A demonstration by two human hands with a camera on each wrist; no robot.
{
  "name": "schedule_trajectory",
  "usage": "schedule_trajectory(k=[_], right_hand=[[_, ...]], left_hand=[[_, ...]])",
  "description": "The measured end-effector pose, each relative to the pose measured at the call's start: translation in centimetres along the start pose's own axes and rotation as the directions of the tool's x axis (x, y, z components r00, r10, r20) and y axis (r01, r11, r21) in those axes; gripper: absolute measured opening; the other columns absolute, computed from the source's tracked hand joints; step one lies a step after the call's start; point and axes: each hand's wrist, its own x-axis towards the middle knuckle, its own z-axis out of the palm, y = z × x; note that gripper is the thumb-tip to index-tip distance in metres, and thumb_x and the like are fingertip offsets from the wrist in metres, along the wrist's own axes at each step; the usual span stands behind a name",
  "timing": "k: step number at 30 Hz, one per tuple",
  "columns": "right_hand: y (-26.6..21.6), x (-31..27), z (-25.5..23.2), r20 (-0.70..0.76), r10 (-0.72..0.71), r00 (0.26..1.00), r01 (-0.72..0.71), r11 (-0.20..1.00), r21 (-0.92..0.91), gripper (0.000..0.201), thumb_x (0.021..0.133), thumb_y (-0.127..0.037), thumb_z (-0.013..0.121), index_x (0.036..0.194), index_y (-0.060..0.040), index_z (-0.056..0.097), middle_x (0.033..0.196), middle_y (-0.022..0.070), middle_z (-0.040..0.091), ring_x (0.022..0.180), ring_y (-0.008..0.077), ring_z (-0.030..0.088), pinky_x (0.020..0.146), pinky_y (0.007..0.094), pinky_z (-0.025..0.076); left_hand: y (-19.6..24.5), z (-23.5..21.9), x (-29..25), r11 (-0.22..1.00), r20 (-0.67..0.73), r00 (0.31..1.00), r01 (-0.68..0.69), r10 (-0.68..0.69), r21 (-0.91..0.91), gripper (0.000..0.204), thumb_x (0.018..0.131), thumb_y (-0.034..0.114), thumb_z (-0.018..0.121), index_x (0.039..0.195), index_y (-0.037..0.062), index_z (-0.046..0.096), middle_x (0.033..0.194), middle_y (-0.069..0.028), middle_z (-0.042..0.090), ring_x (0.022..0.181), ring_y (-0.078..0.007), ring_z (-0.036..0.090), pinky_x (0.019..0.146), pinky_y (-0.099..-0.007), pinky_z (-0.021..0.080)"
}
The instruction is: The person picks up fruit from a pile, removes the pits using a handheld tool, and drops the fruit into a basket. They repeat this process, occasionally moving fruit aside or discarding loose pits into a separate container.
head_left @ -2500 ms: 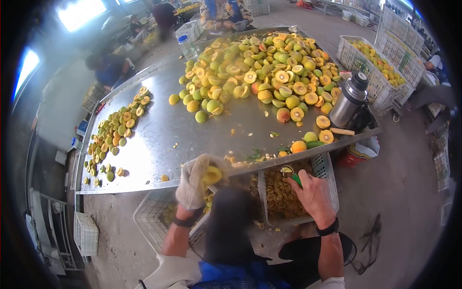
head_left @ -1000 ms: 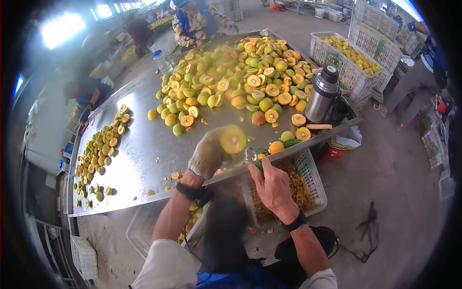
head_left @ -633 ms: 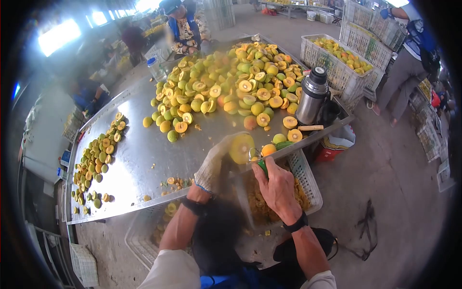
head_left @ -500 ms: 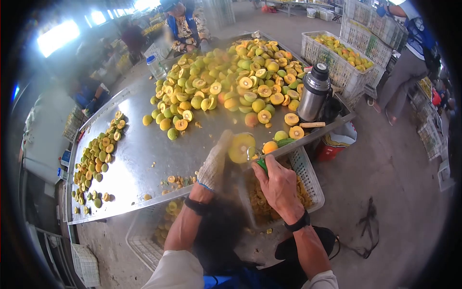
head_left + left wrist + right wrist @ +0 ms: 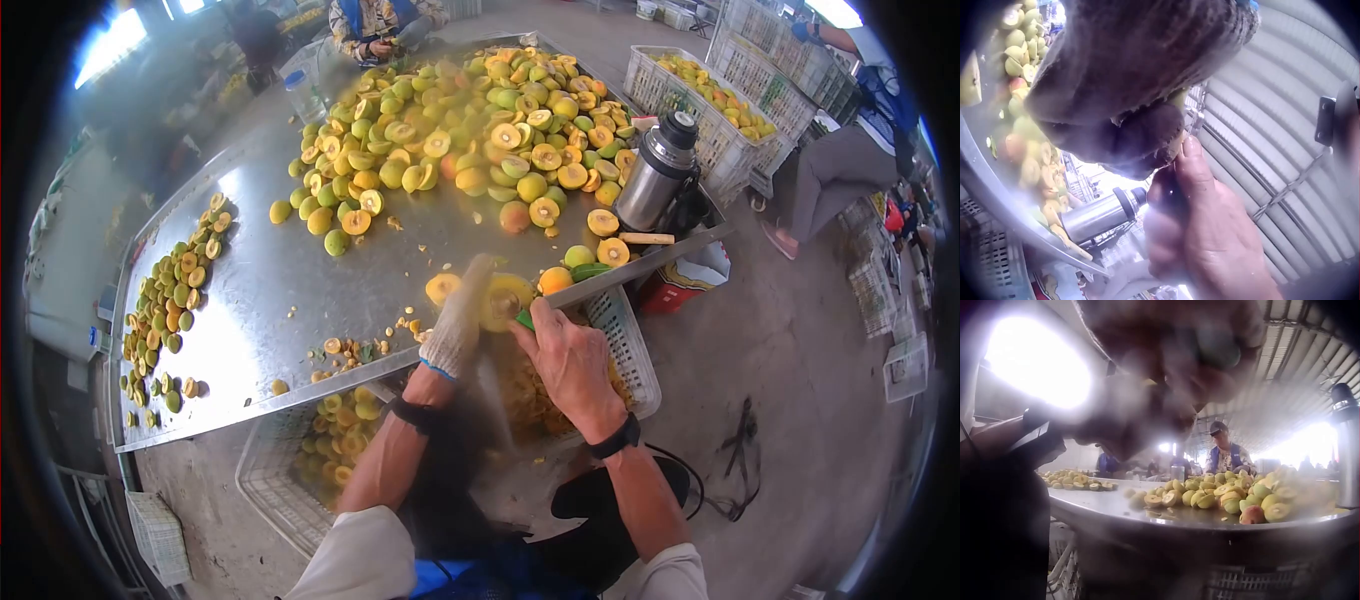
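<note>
My left hand (image 5: pixel 458 325), in a pale knitted glove, holds a yellow peach half (image 5: pixel 505 302) over the table's front edge, its cut face up. My bare right hand (image 5: pixel 575 368) comes in from the right and grips a green-handled corer (image 5: pixel 525 318). The corer's tip is at the peach half and does not show clearly. Another peach half (image 5: pixel 443 289) lies on the table just beside the glove. In the left wrist view, the glove (image 5: pixel 1129 81) hides most of the fruit, and the right thumb (image 5: pixel 1192 147) meets its edge.
A large heap of halved peaches (image 5: pixel 410 150) covers the far part of the metal table (image 5: pixel 270 310); a smaller group (image 5: pixel 180 290) lies left. A steel flask (image 5: pixel 657 170) stands at the right edge. Crates (image 5: pixel 630 345) of scraps and fruit sit below. A person (image 5: pixel 375 30) sits opposite.
Both hands came together from apart: the right left the scrap crate with its corer and reached the peach half. Lately the view shifted, and the peach half beside the glove came into sight.
</note>
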Motion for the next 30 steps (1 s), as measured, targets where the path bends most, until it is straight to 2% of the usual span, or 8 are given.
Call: schedule_trajectory(k=[7, 11, 13, 18, 21, 22, 27, 30], right_hand=[[1.0, -0.3, -1.1, 0.214, -0.004, 0.977, 0.007, 1.000, -0.011, 0.029, 0.102, -0.029, 0.074, 0.099, -0.0045, 0.059, 0.076, 0.0210, 0.070, 0.070, 0.0421, 0.071, 0.057, 0.0506, 0.056], [0.6, -0.7, -1.1, 0.252, 0.117, 0.961, -0.156, 0.978, 0.137, 0.025, 0.105, -0.021, 0.069, 0.111, 0.0019, 0.062, 0.079, 0.0242, 0.069, 0.069, 0.0428, 0.069, 0.063, 0.0479, 0.054], [0.0, -0.7, -0.4, 0.185, 0.187, 0.965, -0.236, 0.925, 0.296, 0.025, 0.107, -0.019, 0.066, 0.117, 0.0028, 0.063, 0.077, 0.0228, 0.067, 0.064, 0.0390, 0.066, 0.065, 0.0446, 0.053], [-0.9, -0.6, 0.9, 0.151, 0.313, 0.938, -0.333, 0.680, 0.653, 0.039, 0.115, -0.033, 0.053, 0.117, 0.0045, 0.063, 0.075, 0.0259, 0.062, 0.063, 0.0384, 0.063, 0.061, 0.0440, 0.049], [-2.4, -1.0, -0.1, 0.587, 0.410, 0.698, -0.689, 0.161, 0.707, 0.042, 0.115, -0.035, 0.052, 0.112, 0.0055, 0.063, 0.073, 0.0237, 0.060, 0.062, 0.0341, 0.061, 0.061, 0.0442, 0.049], [-2.8, -1.2, -0.1, 0.654, 0.380, 0.654, -0.727, 0.079, 0.682, 0.042, 0.115, -0.035, 0.052, 0.111, 0.0058, 0.062, 0.073, 0.0237, 0.060, 0.062, 0.0341, 0.061, 0.061, 0.0448, 0.049], [-1.2, -2.6, 2.1, 0.208, 0.284, 0.936, -0.352, 0.733, 0.582, 0.027, 0.112, -0.022, 0.056, 0.115, 0.0042, 0.062, 0.068, 0.0216, 0.052, 0.062, 0.0362, 0.061, 0.057, 0.0461, 0.048], [-0.6, -3.0, 2.0, 0.250, 0.267, 0.931, -0.362, 0.767, 0.530, 0.045, 0.115, -0.034, 0.052, 0.107, 0.0079, 0.064, 0.084, 0.0329, 0.068, 0.076, 0.0530, 0.065, 0.068, 0.0528, 0.051]], left_hand=[[-1.8, -3.1, 2.0, 0.469, 0.309, 0.869, -0.474, 0.387, 0.745, 0.056, 0.112, 0.056, 0.049, 0.115, 0.0042, 0.070, 0.092, -0.0058, 0.074, 0.079, -0.0175, 0.068, 0.070, -0.0326, 0.054], [-0.7, -2.4, 1.3, 0.859, 0.159, 0.979, -0.188, 0.126, 0.476, 0.076, 0.113, 0.066, 0.036, 0.113, 0.0026, 0.077, 0.097, -0.0050, 0.076, 0.081, -0.0159, 0.067, 0.071, -0.0304, 0.055], [0.5, 0.4, -0.2, 0.857, 0.170, 0.941, -0.337, 0.292, 0.391, 0.083, 0.114, 0.067, 0.028, 0.129, -0.0002, 0.073, 0.110, -0.0076, 0.076, 0.092, -0.0153, 0.067, 0.080, -0.0296, 0.056], [-0.9, 4.2, -1.9, 0.658, 0.132, 0.733, -0.663, 0.667, 0.357, 0.066, 0.116, 0.053, 0.038, 0.132, -0.0014, 0.070, 0.117, -0.0077, 0.074, 0.094, -0.0163, 0.066, 0.081, -0.0297, 0.054], [-0.3, 2.9, -1.7, 0.609, 0.229, 0.796, -0.584, 0.561, 0.536, 0.032, 0.109, 0.021, 0.055, 0.128, 0.0006, 0.070, 0.111, -0.0083, 0.074, 0.101, -0.0153, 0.066, 0.087, -0.0304, 0.053], [-0.4, 3.2, -1.7, 0.647, 0.154, 0.819, -0.539, 0.553, 0.540, 0.057, 0.115, 0.048, 0.044, 0.113, -0.0017, 0.072, 0.097, -0.0092, 0.074, 0.085, -0.0169, 0.066, 0.074, -0.0310, 0.053], [-1.1, 1.9, 0.0, 0.758, 0.215, 0.846, -0.532, 0.487, 0.376, 0.063, 0.115, 0.051, 0.042, 0.106, -0.0035, 0.073, 0.087, -0.0114, 0.074, 0.081, -0.0178, 0.069, 0.072, -0.0309, 0.054], [-1.4, 2.4, -0.1, 0.813, 0.210, 0.877, -0.479, 0.432, 0.329, 0.064, 0.114, 0.051, 0.042, 0.104, -0.0040, 0.073, 0.086, -0.0119, 0.074, 0.079, -0.0191, 0.070, 0.072, -0.0321, 0.055]])
